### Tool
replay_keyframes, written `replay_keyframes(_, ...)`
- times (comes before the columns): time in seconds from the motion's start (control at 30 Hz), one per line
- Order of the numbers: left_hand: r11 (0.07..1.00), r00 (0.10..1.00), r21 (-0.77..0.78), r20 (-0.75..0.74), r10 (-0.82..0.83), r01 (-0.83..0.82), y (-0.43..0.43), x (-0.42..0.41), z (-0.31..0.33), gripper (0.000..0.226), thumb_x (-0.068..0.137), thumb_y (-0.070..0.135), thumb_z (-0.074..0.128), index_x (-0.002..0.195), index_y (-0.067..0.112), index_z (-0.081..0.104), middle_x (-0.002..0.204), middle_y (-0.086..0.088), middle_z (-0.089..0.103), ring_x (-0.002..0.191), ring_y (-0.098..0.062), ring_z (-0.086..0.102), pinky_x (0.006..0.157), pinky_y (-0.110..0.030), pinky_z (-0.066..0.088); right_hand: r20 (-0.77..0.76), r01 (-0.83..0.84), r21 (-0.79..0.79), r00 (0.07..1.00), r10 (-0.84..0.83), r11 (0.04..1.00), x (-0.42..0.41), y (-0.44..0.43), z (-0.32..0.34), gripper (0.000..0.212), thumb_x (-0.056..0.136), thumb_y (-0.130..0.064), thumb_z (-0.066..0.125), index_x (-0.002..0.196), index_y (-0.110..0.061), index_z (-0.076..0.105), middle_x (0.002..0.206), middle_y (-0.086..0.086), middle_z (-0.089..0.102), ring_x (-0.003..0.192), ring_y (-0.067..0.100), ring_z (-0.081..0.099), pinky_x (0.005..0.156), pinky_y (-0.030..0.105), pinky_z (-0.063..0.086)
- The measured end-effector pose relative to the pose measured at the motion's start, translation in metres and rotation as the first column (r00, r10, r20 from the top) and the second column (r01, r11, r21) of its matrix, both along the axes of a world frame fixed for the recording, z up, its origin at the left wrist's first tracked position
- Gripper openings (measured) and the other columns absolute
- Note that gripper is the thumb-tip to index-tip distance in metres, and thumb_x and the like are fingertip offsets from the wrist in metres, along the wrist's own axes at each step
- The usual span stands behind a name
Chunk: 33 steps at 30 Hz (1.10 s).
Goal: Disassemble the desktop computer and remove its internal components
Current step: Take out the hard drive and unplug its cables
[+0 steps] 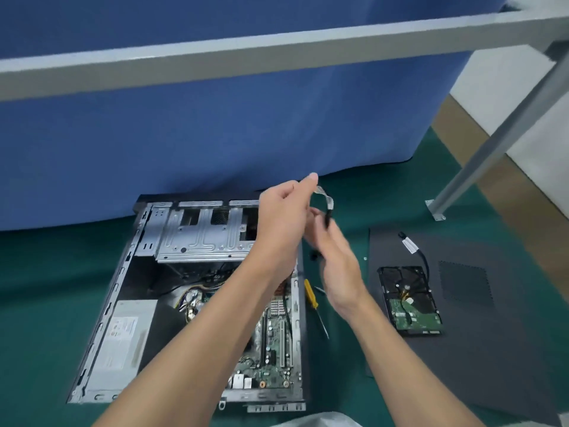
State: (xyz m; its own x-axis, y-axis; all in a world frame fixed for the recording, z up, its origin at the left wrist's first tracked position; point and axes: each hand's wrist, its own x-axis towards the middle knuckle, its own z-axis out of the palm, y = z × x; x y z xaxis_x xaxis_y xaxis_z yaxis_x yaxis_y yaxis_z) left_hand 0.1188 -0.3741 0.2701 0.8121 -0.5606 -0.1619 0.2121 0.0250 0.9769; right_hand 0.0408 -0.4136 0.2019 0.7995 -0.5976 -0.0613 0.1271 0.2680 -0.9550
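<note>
Green matting (46, 272) covers the work surface, with a blue cloth (215, 134) hanging behind it at 12 o'clock and a grey metal frame bar (246, 53) crossing the top of the view. The frame's leg (492, 143) slants down to the mat at 2 o'clock.

The desktop computer case (144, 241) lies on its side, open, at 7 o'clock from the middle of the view. Inside it, the silver drive cage (200, 238) sits at the case's 12 o'clock end, the grey power supply (123, 343) at its 8 o'clock corner and the green motherboard (274, 349) at its 4 o'clock side.

Both forearms reach over the case. The 2 hands meet above its 1 o'clock corner and share 1 short cable (330, 202). The left hand (283, 220) pinches the cable's pale upper end between thumb and forefinger. The right hand (341, 272), blurred, has its fingers curled at the cable's black lower part.

At 3 o'clock from the case, a yellow-handled screwdriver (309, 292) lies on the mat. Further toward 3 o'clock lies the dark grey side panel (492, 349), flat. On it rests a hard drive (409, 300), circuit board up, with a black labelled lead (409, 245) just beside it at 12 o'clock.
</note>
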Motion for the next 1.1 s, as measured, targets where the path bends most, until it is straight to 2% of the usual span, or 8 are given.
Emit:
replay_keyframes(0.1,0.997,0.994,0.071,0.107,-0.003,-0.005,-0.01,0.0,-0.005,0.054,0.091,0.027,0.064,0.047,0.019,0.036,0.044,0.001,0.033,0.049,-0.017,0.033,0.051,-0.026,0.027,0.136,-0.187,0.169,0.977,0.165,0.968,-0.002,-0.01,-0.002,0.027,0.089,-0.018,0.055,0.117,-0.015,0.055,0.098,-0.01,0.069,0.093,0.004,0.062,0.082,0.02,0.047)
replay_keyframes(0.2,0.994,0.984,0.104,0.179,0.022,-0.041,-0.004,0.012,-0.013,0.053,0.091,0.029,0.064,0.045,0.017,0.042,0.047,0.0,0.041,0.05,-0.016,0.04,0.051,-0.022,0.035,-0.009,-0.354,0.048,0.935,0.355,0.934,0.003,-0.013,-0.01,0.036,0.087,-0.004,0.06,0.119,-0.017,0.054,0.105,-0.005,0.071,0.1,0.008,0.064,0.087,0.023,0.049)
replay_keyframes(0.3,0.99,0.987,0.139,0.16,-0.005,-0.018,0.009,0.027,-0.023,0.055,0.092,0.03,0.064,0.041,0.021,0.045,0.05,0.002,0.045,0.058,-0.017,0.043,0.057,-0.025,0.036,-0.304,-0.35,-0.207,0.911,0.28,0.914,0.02,-0.01,-0.02,0.034,0.082,-0.013,0.07,0.113,-0.021,0.064,0.108,-0.006,0.07,0.104,0.01,0.063,0.094,0.032,0.048)
replay_keyframes(0.4,0.985,0.988,0.17,0.152,-0.023,-0.003,0.025,0.035,-0.035,0.053,0.093,0.029,0.063,0.042,0.021,0.048,0.054,0.0,0.052,0.057,-0.014,0.047,0.053,-0.021,0.037,-0.439,-0.379,-0.351,0.874,0.207,0.856,0.039,-0.001,-0.025,0.013,0.077,-0.025,0.075,0.073,-0.032,0.065,0.066,-0.02,0.065,0.066,-0.007,0.058,0.06,0.011,0.042)
replay_keyframes(0.47,0.984,0.987,0.179,0.162,-0.017,-0.013,0.039,0.041,-0.043,0.05,0.093,0.027,0.062,0.046,0.019,0.05,0.059,-0.007,0.056,0.055,-0.013,0.046,0.054,-0.024,0.037,-0.542,-0.428,-0.455,0.829,0.138,0.781,0.053,0.008,-0.031,0.032,0.079,-0.025,0.072,0.057,-0.03,0.05,0.051,-0.012,0.053,0.052,0.001,0.048,0.05,0.019,0.034)
replay_keyframes(0.6,0.979,0.99,0.2,0.142,0.008,-0.036,0.075,0.051,-0.064,0.045,0.093,0.029,0.062,0.055,0.007,0.054,0.059,-0.012,0.052,0.053,-0.014,0.043,0.05,-0.021,0.034,-0.658,-0.531,-0.572,0.752,0.037,0.625,0.075,0.036,-0.043,0.027,0.087,-0.017,0.058,0.061,-0.02,0.05,0.059,0.003,0.055,0.058,0.023,0.052,0.053,0.031,0.041)
replay_keyframes(0.93,0.861,0.967,0.449,0.19,0.169,-0.239,0.156,0.085,-0.109,0.061,0.092,0.046,0.055,0.049,0.006,0.04,0.048,-0.001,0.043,0.048,-0.014,0.038,0.056,-0.03,0.032,-0.649,-0.626,-0.702,0.759,0.058,0.339,0.072,0.1,-0.074,0.004,0.091,-0.014,0.057,0.088,-0.011,0.056,0.09,-0.002,0.049,0.093,0.019,0.049,0.073,0.027,0.039)
replay_keyframes(1.1,0.95,0.94,0.167,-0.177,0.291,-0.262,0.143,0.098,-0.095,0.053,0.1,0.053,0.035,0.062,0.017,0.049,0.061,-0.002,0.062,0.059,-0.015,0.06,0.067,-0.032,0.049,-0.561,-0.556,-0.726,0.819,0.118,0.406,0.067,0.068,-0.042,0.018,0.098,-0.027,0.049,0.098,-0.014,0.06,0.094,-0.007,0.059,0.086,0.006,0.052,0.077,0.017,0.041)
